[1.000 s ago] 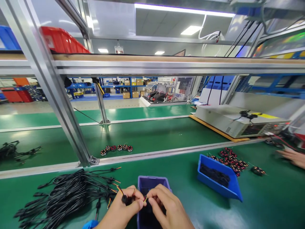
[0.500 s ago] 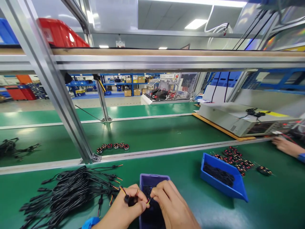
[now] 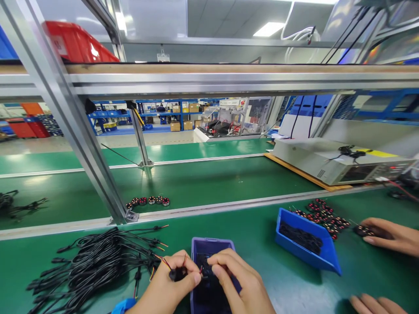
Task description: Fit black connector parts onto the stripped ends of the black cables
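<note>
My left hand [image 3: 175,279] is closed on a black connector [image 3: 173,274] with thin red, yellow and black wires, at the left rim of a purple bin [image 3: 212,240]. My right hand [image 3: 237,279] hangs over the bin's right side, thumb and forefinger curled near each other beside the wire ends; whether anything is between them is too small to tell. Dark parts lie inside the bin. A big bundle of black cables [image 3: 98,261] with bare coloured wire ends spreads on the green table to the left of my left hand.
A blue bin [image 3: 307,257] of black parts stands to the right, beside a cluster of small motors [image 3: 322,213]. Another person's hands [image 3: 389,235] are at the far right. A grey instrument [image 3: 327,159] and a metal post [image 3: 88,144] stand farther back.
The fingertips of my right hand have drawn slightly apart and away from the wires. The other person's hand has come from the instrument to a motor, and a second hand has appeared below it.
</note>
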Available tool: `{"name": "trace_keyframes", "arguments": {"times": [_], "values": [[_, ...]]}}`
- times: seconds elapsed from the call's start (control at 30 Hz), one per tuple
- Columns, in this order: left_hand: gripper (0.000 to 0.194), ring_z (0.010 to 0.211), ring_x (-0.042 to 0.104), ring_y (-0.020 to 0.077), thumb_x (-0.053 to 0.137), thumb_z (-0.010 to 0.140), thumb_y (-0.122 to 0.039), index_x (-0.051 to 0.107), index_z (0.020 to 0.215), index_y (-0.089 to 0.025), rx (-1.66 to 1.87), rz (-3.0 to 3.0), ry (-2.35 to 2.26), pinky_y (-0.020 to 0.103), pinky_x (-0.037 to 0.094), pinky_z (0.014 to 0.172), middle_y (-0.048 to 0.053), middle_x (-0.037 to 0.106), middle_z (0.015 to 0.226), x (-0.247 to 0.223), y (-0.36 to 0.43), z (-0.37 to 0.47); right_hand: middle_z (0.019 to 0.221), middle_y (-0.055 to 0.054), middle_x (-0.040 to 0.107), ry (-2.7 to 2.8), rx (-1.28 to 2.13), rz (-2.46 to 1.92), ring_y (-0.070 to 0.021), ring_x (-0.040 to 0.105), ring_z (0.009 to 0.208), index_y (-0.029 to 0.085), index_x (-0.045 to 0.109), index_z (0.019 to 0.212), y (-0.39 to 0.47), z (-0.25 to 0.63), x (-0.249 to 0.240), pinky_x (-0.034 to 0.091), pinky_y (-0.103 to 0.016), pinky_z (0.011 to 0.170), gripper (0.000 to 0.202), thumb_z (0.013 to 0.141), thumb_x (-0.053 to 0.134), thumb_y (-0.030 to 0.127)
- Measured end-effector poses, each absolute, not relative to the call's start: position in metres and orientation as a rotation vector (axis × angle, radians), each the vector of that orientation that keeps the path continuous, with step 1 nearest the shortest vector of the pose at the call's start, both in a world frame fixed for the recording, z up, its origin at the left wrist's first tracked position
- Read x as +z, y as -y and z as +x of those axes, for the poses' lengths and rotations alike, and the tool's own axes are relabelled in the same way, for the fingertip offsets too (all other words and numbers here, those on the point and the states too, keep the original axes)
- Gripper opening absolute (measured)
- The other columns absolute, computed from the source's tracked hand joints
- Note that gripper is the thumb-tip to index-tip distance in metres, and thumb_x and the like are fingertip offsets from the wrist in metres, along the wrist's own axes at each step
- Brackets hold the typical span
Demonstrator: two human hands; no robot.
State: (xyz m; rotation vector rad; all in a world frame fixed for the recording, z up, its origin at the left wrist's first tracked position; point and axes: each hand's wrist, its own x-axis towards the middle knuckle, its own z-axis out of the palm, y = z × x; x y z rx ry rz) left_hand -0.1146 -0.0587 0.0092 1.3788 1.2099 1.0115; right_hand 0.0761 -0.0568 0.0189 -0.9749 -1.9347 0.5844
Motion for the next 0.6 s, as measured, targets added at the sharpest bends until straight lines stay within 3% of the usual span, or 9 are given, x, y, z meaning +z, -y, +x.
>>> {"name": "trace_keyframes", "arguments": {"times": [0.3, 0.6], "values": [[0.017, 0.074, 0.057, 0.0187, 0.068, 0.079, -0.027, 0.066, 0.065, -0.018, 0.974, 1.468, -1.186, 0.029, 0.040, 0.071, 0.002, 0.062, 0.072, 0.0142, 0.0619, -0.1136, 0.088, -0.001, 0.067, 1.994, 0.560, -0.931, -0.0156, 0.066, 0.080, 0.025, 0.060, 0.091, 0.0554, 0.0731, 0.0260, 0.050, -0.022, 0.074, 0.024, 0.099, 0.042, 0.011], [0.019, 0.071, 0.053, 0.0175, 0.068, 0.079, -0.031, 0.067, 0.065, -0.017, 0.987, 1.498, -1.176, 0.028, 0.038, 0.068, 0.001, 0.057, 0.070, 0.0105, 0.0623, -0.1144, 0.088, -0.002, 0.069, 1.972, 0.736, -0.964, -0.0159, 0.066, 0.079, 0.024, 0.062, 0.086, 0.0577, 0.0713, 0.0250, 0.049, -0.022, 0.076, 0.023, 0.099, 0.044, 0.017]]}}
